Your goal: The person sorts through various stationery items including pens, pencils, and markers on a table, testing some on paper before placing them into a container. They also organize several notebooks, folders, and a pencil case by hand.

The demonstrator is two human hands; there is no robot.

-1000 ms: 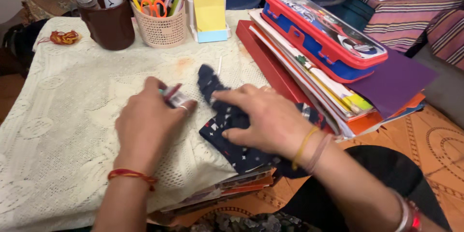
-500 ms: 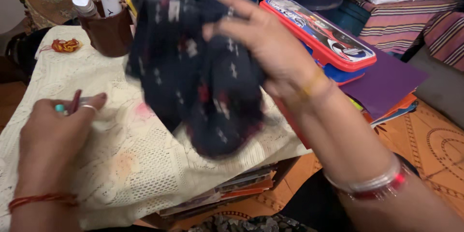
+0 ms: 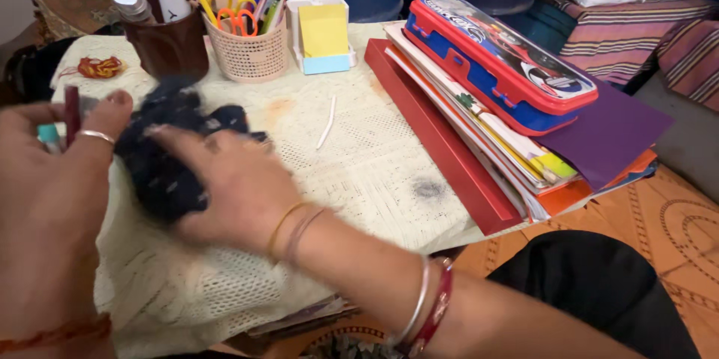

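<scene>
Left hand (image 3: pixel 52 202) nearest camera, grip closed around a dark red pen-like stick (image 3: pixel 72 112) and a teal-capped item (image 3: pixel 49 136). Right hand (image 3: pixel 225 183) lies palm-down on the dark cloth (image 3: pixel 161 168), fingers spread flat over it; can't tell whether they pinch it. Cloth: navy with small pale specks, bunched into a crumpled lump on the cream lace cover (image 3: pixel 359 172) of the counter, left of centre. Beyond: white stick (image 3: pixel 326 123), woven pen basket (image 3: pixel 247 37), sticky notes (image 3: pixel 323 29), red-blue pencil case (image 3: pixel 498 63) on stacked books.
</scene>
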